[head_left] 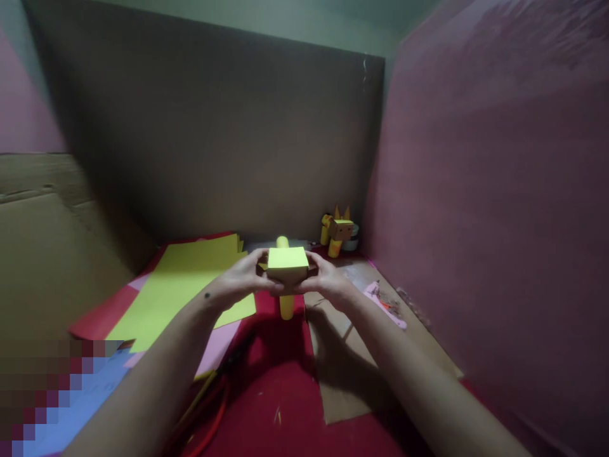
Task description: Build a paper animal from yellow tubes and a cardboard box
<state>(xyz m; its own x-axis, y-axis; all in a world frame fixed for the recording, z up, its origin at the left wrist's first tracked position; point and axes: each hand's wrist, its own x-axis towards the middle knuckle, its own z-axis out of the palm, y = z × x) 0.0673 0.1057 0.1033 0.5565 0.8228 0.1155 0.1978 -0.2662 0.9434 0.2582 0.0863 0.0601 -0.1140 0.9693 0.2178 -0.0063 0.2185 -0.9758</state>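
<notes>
A small brown cardboard box with a bright yellow paper top is held level in front of me. My left hand grips its left side, thumb at the front and fingers farther back. On the opposite side my right hand pinches it in the same way. A yellow tube shows below the box, and a rounded yellow end rises behind it. Whether these are one piece, or joined to the box, I cannot tell.
Yellow paper sheets lie left over pink and red ones. A flat cardboard sheet and a pink strip lie right. Box-headed figure stands at the back. Scissors with red handles lie near front-left. A pink wall bounds the right.
</notes>
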